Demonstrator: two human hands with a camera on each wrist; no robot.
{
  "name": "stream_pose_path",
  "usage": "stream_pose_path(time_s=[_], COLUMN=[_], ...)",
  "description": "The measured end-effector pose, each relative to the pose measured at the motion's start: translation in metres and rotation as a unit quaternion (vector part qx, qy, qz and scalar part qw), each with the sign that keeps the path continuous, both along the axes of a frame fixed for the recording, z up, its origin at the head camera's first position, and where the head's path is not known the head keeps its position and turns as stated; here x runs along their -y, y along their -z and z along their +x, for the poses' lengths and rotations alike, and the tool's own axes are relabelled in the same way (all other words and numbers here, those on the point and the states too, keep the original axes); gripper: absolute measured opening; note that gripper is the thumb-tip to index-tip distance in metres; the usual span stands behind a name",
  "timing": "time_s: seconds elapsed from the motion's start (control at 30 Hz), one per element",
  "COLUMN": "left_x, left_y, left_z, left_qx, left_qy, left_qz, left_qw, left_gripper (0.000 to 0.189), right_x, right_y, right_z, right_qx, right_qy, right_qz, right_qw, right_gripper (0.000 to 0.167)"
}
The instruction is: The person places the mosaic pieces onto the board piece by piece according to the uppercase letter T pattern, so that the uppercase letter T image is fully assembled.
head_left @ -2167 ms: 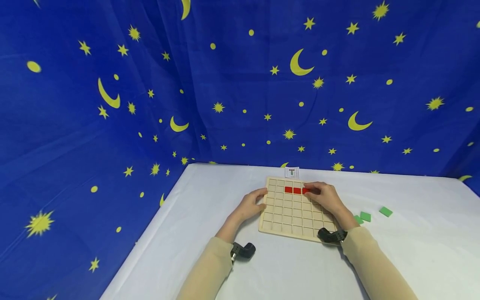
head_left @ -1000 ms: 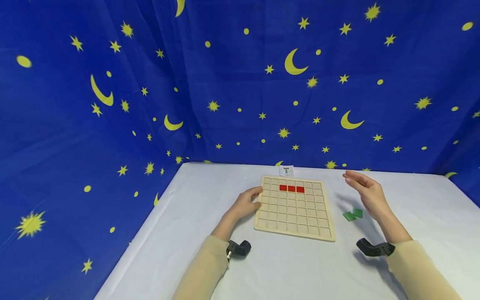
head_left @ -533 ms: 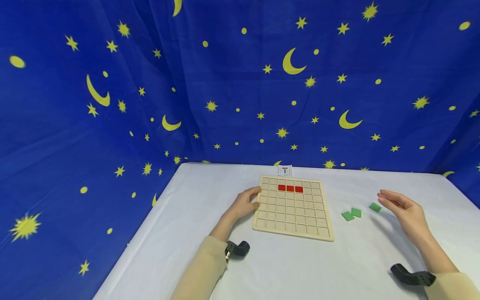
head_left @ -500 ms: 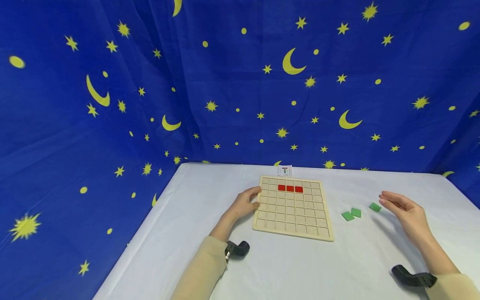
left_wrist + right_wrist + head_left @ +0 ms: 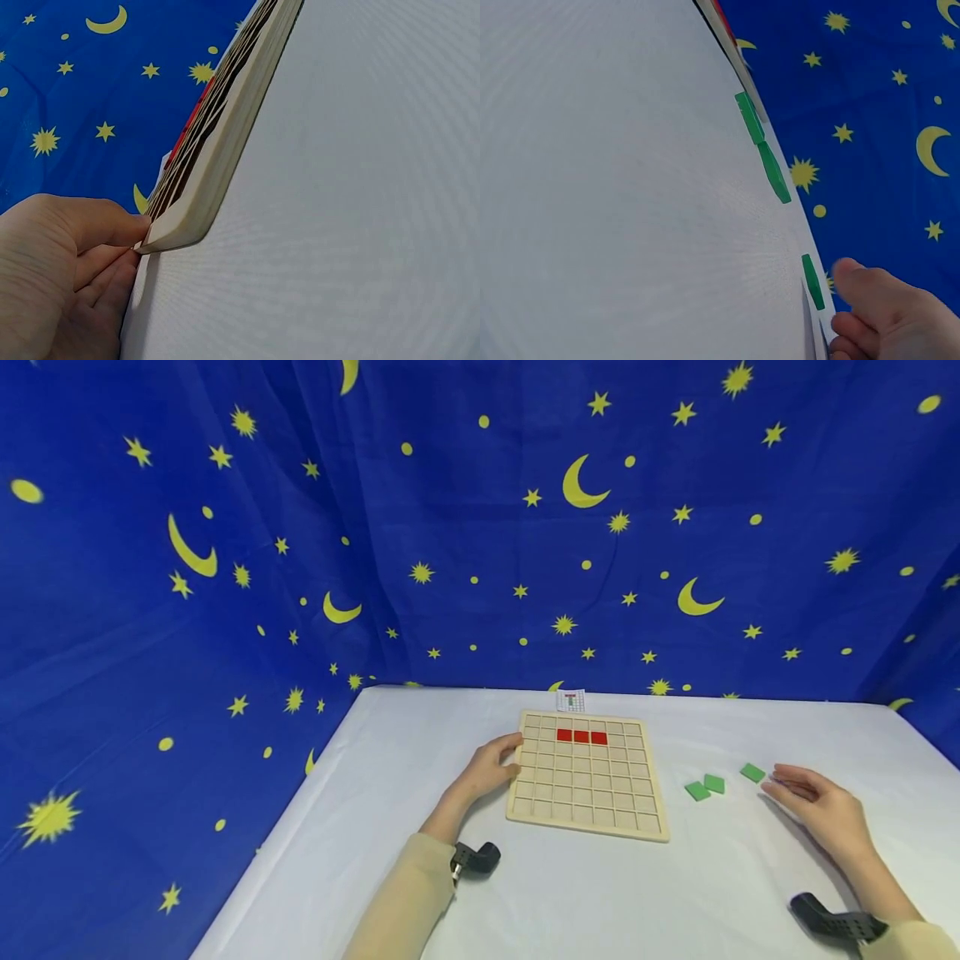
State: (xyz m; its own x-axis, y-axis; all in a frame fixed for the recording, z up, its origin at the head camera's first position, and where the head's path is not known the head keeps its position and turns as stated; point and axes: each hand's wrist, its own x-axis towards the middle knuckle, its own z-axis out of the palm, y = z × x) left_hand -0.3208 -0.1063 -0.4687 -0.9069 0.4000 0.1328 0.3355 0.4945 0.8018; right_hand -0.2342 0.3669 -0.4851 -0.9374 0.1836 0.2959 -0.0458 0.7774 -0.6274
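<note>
Along the left edge of a square wooden grid board (image 5: pixel 585 789), my left hand (image 5: pixel 483 770) holds the frame with thumb and fingertips. The left wrist view shows the thumb (image 5: pixel 112 223) at the board's corner (image 5: pixel 191 225). Three red tiles (image 5: pixel 581 737) sit side by side in cells of an upper row. My right hand (image 5: pixel 821 806) hovers low over the table on the right, fingers loosely bent and nothing visible in them. Just left of its fingertips lies one green tile (image 5: pixel 752 772). Two more green tiles (image 5: pixel 697 791) lie nearer the board, one touching or almost touching the other.
A small printed card (image 5: pixel 571 701) with a red and green T-shaped pattern on a grid lies behind the board. White cloth (image 5: pixel 600 893) covers the table. A blue curtain (image 5: pixel 480 510) with yellow stars and moons hangs behind and at the left.
My right hand has left the third red tile on the board and moved right, past two green tiles, then lower beside the farthest one. My left hand stays at the board's edge.
</note>
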Motion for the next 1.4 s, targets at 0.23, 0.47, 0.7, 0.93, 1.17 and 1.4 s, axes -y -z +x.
stream_pose_path(time_s=[0.23, 0.47, 0.7, 0.93, 1.17, 1.4], left_x=[0.000, 0.000, 0.000, 0.000, 0.000, 0.000], left_y=[0.002, 0.002, 0.001, -0.001, 0.000, 0.001], left_z=[-0.001, -0.001, 0.001, 0.001, 0.001, 0.000], left_qx=[0.003, 0.004, 0.002, 0.002, 0.008, 0.008], left_qy=[0.000, 0.001, 0.000, 0.002, -0.001, -0.005], left_qz=[-0.002, 0.002, 0.000, 0.002, -0.001, -0.004], left_qw=[1.0000, 1.0000, 1.0000, 1.0000, 1.0000, 1.0000], left_gripper=[0.057, 0.057, 0.057, 0.056, 0.056, 0.056], right_x=[0.005, 0.007, 0.008, 0.011, 0.012, 0.010], right_y=[0.005, 0.007, 0.006, 0.003, 0.005, 0.006], right_z=[-0.001, -0.001, -0.005, -0.009, -0.016, -0.020], right_qx=[-0.005, -0.039, -0.015, -0.036, -0.053, -0.066], right_qy=[-0.023, -0.020, -0.007, -0.011, -0.013, -0.012], right_qz=[0.057, 0.079, 0.082, 0.081, 0.083, 0.072], right_qw=[0.9981, 0.9959, 0.9965, 0.9960, 0.9951, 0.9951], right_gripper=[0.054, 0.042, 0.058, 0.055, 0.046, 0.036])
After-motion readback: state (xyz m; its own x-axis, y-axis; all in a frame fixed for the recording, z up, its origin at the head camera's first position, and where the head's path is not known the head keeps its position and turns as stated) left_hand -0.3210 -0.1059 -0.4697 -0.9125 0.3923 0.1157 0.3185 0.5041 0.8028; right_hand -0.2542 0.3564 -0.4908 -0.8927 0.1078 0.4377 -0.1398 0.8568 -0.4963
